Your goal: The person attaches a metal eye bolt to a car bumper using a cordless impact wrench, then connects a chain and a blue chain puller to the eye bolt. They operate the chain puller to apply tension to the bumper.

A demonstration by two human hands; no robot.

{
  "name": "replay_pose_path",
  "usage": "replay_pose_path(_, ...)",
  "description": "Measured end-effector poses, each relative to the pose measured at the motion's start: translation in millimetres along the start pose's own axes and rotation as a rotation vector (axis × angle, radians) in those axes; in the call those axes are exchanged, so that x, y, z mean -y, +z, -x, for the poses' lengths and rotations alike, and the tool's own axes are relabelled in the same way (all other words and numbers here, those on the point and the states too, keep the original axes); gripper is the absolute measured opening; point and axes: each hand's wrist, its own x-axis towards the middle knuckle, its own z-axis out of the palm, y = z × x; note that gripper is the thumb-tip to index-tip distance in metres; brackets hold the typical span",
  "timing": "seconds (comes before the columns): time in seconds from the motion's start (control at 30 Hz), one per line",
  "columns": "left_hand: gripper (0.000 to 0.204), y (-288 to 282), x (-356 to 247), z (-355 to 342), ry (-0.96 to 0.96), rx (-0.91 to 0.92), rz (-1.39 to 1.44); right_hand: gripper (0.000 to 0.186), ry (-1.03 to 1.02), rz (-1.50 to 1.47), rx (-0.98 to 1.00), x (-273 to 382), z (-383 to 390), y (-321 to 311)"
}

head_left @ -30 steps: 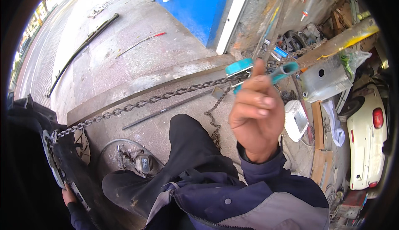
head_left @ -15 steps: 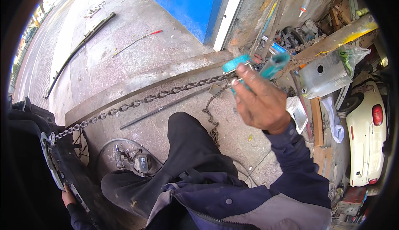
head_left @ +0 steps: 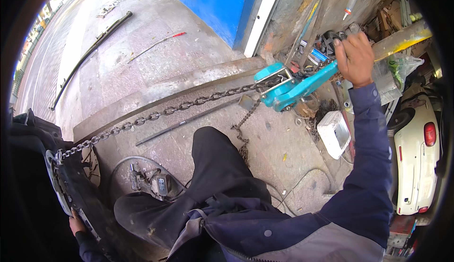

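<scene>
A dark car body panel (head_left: 87, 195) lies under the left hand's (head_left: 77, 225) fingertips, their grip unclear. Beyond those fingers, a steel chain (head_left: 154, 115) stretches to the teal lever hoist (head_left: 283, 94), whose handle (head_left: 317, 81) reaches the right hand (head_left: 355, 58); its fingers curl together, but whether they clamp the handle I cannot tell.

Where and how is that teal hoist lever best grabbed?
Probably by the outer end of the lever, from the right, where the right hand is: it reaches out rightward from the hoist body, away from the chain running left.
</scene>
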Motion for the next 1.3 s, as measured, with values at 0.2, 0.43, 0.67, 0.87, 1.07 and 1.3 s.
replay_pose_path(0.2,0.100,-2,-1,0,0.007,0.023,0.025,0.032,0.489,0.019,-0.104,12,123,42)
replay_pose_path(0.43,0.097,6,5,-7,0.024,-0.017,-0.025,0.042,1.085,-0.206,-0.218,33,246,125)
replay_pose_path(0.67,0.088,1,7,-5,-0.005,-0.033,-0.103,0.031,1.962,-0.840,-0.289,279,301,259)
replay_pose_path(0.87,0.051,-44,-149,113,0.601,-0.621,-0.070,0.058,2.338,-2.117,-0.807,413,155,257)
replay_pose_path(1.07,0.053,-84,-404,273,1.573,-0.077,0.118,0.059,2.545,-1.992,-0.801,416,102,227)
replay_pose_path(1.3,0.056,-13,-611,363,1.997,0.174,0.321,0.055,2.544,-1.981,-0.692,454,77,163)
